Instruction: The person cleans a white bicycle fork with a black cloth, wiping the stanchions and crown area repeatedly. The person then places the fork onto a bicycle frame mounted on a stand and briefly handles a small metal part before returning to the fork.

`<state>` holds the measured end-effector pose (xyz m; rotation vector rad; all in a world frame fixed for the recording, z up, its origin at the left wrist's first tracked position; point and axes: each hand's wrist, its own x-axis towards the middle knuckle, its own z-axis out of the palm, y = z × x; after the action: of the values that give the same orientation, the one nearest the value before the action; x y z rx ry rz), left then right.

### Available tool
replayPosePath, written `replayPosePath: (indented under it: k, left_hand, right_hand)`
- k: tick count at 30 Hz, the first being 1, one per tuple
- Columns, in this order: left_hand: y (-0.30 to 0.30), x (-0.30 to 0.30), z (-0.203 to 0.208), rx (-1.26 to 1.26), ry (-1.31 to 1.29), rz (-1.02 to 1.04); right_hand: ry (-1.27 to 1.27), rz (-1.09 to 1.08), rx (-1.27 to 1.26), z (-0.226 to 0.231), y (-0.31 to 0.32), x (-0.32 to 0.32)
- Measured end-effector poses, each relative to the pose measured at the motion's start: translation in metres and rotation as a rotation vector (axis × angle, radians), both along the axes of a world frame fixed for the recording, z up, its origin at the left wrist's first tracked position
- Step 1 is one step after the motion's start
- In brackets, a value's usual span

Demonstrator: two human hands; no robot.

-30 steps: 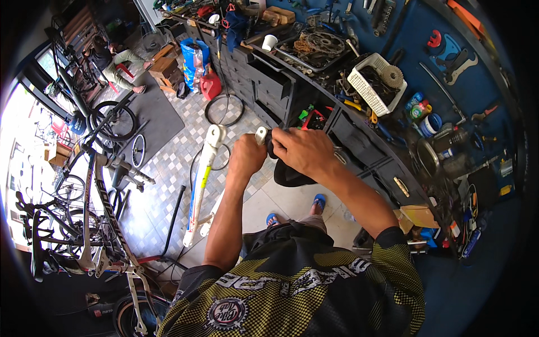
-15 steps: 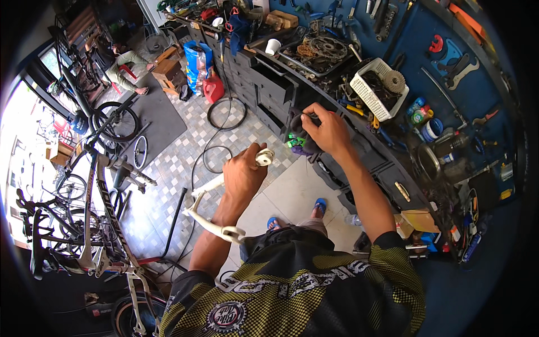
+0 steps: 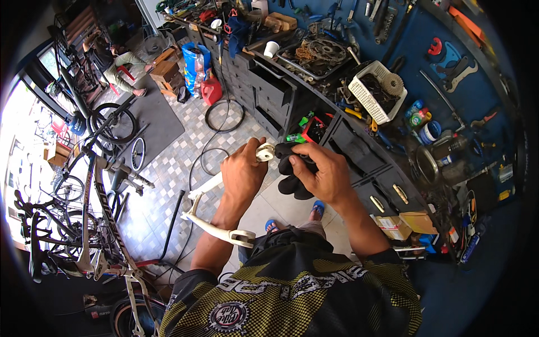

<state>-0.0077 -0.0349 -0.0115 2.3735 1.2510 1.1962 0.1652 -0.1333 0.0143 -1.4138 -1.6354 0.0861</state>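
Observation:
My left hand (image 3: 242,169) is closed around a white forked bike frame part (image 3: 222,231). One end of it, with a round pivot hole, sticks out past my fingers, and its other arm runs back below my wrist. My right hand (image 3: 327,173) grips a bunched black cloth (image 3: 292,186) between thumb and fingers. The cloth touches or nearly touches the part's pivot end, and its folds hang below my thumb.
To the right runs a dark workbench with drawers (image 3: 272,92), a white basket (image 3: 370,95) of parts and a tray (image 3: 286,53). A bike frame (image 3: 104,202) stands at left. A red jerrycan (image 3: 211,90) and a black hose (image 3: 209,121) are on the floor. Another person (image 3: 109,64) sits far left.
My right hand has come down and left with the black cloth, from near the open cabinet to the pivot end of the white part. The left hand has barely moved.

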Motion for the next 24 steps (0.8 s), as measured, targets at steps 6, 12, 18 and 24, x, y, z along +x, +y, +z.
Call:
replayPosePath:
  k: [6,12,18,24]
  left_hand:
    - [-0.005,0.001,-0.009,-0.067,0.035,-0.041]
    - [-0.001,-0.002,-0.011,-0.126,0.186,-0.01]
    - [-0.03,-0.013,-0.02,-0.264,0.126,-0.043]
    - [-0.008,-0.016,-0.027,-0.446,-0.128,-0.107]
  right_hand:
    - [-0.143,-0.034,0.026,-0.003,0.003,-0.006]
    - [-0.342,-0.143,0.041,-0.027,0.013,-0.012]
    - [0.024,-0.758,-0.216,0.008,0.047,0.075]
    - [0.031,-0.248,0.032,-0.009,0.014,0.051]
